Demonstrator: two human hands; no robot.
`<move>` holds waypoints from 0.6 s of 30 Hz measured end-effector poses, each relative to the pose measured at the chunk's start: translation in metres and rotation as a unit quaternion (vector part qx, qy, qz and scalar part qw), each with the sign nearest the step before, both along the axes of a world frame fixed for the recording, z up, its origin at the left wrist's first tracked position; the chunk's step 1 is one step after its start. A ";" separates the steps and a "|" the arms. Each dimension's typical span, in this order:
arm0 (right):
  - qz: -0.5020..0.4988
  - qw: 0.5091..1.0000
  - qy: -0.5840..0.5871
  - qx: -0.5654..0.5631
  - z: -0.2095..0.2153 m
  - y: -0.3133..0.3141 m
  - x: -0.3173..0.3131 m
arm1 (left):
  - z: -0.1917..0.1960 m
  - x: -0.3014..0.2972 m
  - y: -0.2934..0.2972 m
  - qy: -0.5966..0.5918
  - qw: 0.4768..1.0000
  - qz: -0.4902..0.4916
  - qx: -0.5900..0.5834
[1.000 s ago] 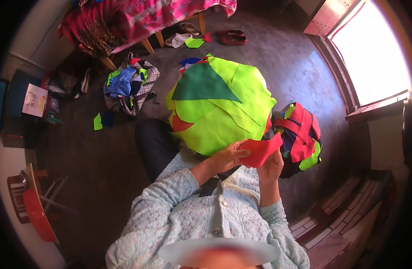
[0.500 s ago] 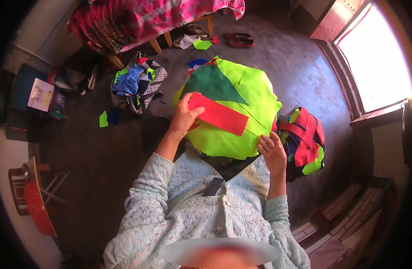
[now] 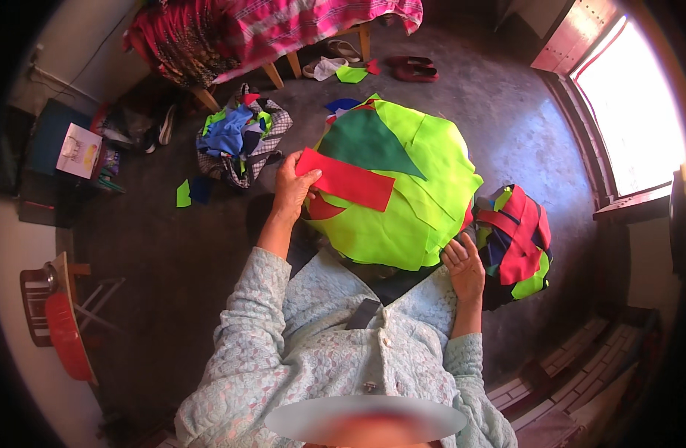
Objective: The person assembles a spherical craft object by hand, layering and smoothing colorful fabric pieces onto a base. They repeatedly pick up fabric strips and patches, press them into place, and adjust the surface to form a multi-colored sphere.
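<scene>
Shifted little: left hand (image 3: pixel 292 190) pinches red strip (image 3: pixel 346 180) end; right hand (image 3: pixel 464 261) open at green pile (image 3: pixel 410 201) edge

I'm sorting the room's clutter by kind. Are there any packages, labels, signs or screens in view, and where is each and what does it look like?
White bag: far left, on a dark blue box by the wall; flat, roughly square, white with a small coloured print and handles drawn on top.
Dark blue box: under the bag, rectangular, plain.
No signs or screens that I can tell.
</scene>
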State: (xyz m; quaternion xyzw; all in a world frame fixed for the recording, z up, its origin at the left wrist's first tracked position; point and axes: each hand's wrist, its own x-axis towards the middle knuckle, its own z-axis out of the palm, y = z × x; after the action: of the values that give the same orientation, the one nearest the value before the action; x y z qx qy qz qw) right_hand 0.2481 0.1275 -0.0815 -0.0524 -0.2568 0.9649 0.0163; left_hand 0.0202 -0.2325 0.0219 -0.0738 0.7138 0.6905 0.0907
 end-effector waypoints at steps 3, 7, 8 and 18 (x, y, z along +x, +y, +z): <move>0.003 1.000 0.001 -0.006 -0.003 0.002 0.001 | -0.003 0.005 -0.002 -0.019 1.000 0.014 -0.016; 0.004 1.000 0.008 -0.002 -0.003 0.001 0.001 | -0.015 0.007 -0.007 -0.013 0.999 0.039 -0.002; 0.004 1.000 0.004 -0.004 -0.003 0.000 0.000 | -0.017 0.008 -0.008 -0.015 0.999 0.038 -0.002; -0.005 1.000 -0.014 -0.003 -0.007 0.004 0.002 | -0.018 0.012 -0.007 -0.011 0.998 0.055 0.022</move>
State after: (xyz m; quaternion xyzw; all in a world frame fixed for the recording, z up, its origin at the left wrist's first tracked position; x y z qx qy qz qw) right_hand 0.2499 0.1312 -0.0890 -0.0676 -0.2540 0.9647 0.0177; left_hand 0.0321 -0.2394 0.0034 -0.1186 0.6925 0.7090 0.0618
